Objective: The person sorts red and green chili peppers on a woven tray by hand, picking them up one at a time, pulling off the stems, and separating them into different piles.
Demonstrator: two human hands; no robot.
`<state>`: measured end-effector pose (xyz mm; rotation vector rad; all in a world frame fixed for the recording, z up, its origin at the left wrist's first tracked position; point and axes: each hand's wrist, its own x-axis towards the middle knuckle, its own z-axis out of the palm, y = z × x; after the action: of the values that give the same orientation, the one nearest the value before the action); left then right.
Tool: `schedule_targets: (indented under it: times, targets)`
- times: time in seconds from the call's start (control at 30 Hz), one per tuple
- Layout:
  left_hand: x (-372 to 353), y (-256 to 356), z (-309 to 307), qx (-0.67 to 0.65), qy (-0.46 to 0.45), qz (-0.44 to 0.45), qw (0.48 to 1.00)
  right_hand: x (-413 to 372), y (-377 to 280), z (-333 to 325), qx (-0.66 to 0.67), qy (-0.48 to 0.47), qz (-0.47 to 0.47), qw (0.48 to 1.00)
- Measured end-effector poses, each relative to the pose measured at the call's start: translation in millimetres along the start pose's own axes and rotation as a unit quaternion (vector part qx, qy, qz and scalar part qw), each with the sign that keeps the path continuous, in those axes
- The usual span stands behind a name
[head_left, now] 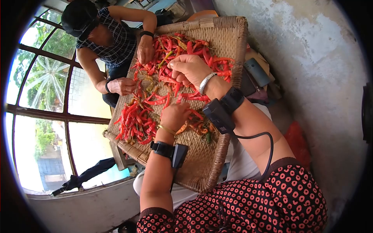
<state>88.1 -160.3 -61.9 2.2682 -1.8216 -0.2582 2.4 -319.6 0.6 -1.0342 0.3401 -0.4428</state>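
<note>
Red chili peppers [136, 121] are heaped and scattered over a woven wicker tray [194, 161]. My left hand [175, 116] is closed low over the tray, with a red chili pepper [166, 102] sticking up from its fingers. Farther up the tray, my right hand [192, 70] is raised just above the peppers, thumb and fingers pinched together. Whatever sits in that pinch is too small or hidden to make out. A yellow-green pepper [164, 60] lies beside its fingertips. Several orange and dark green peppers [200, 127] lie to the right of my left hand.
Across the tray a co-worker in a checked top [116, 42] has both hands over the peppers. A window [50, 83] is at left, with a dark folded umbrella [87, 174] below it. A phone [257, 72] lies beyond the tray's right rim, near a rough wall [311, 70].
</note>
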Motion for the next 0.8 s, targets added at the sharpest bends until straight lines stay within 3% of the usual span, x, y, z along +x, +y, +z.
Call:
schedule_targets:
  times: [0.13, 0.27, 0.33, 0.4, 0.47, 0.57, 0.6, 0.67, 0.7, 0.73, 0.8]
  targets:
    - [2.7, 9.9, 0.9, 0.074, -0.069, 0.011, 0.995, 1.1, 1.8, 5.2, -0.016, 0.009, 0.011, 1.0]
    - [4.4, 12.5, -0.2, 0.065, -0.084, 0.002, 0.994, 4.1, 5.8, 3.5, -0.038, 0.004, 0.01, 0.999]
    - [4.7, 8.8, -11.2, -0.14, 0.05, 0.058, 0.987, 6.4, 5.4, -1.3, -0.007, 0.022, -0.005, 1.0]
    - [2.1, 9.3, -23.6, -0.211, 0.045, 0.015, 0.976, 6.8, 0.3, -7.2, 0.006, 0.023, -0.014, 1.0]
    - [-2.4, -1.3, -29.5, -0.507, 0.063, -0.134, 0.849, 6.4, -3.3, -9.3, 0.014, 0.043, -0.027, 0.999]
    - [-2.8, -20.3, -38.7, -0.541, 0.198, -0.164, 0.801, 5.8, -2.7, -11.7, 0.015, 0.044, -0.018, 0.999]
    - [-1.4, -25.3, -39.3, -0.541, 0.198, -0.164, 0.8, 6.1, -2.8, -11.6, 0.012, 0.046, -0.017, 0.999]
    - [1.3, -34.1, -38.0, -0.697, 0.397, -0.252, 0.541, 6.7, -2.8, -10.3, 0.009, 0.047, -0.014, 0.999]
    - [1.4, -40.8, -33.9, -0.721, 0.412, -0.307, 0.465, 8.4, -1.0, -9.8, 0.024, 0.052, -0.017, 0.998]
    - [1.1, -40.2, -30.7, -0.722, 0.412, -0.307, 0.464, 9.3, 0.2, -9.4, 0.04, 0.058, -0.02, 0.997]
    - [-0.8, -32.2, -20.4, -0.711, 0.272, -0.312, 0.569, 9.8, 2.1, -8.8, 0.035, 0.056, -0.017, 0.998]
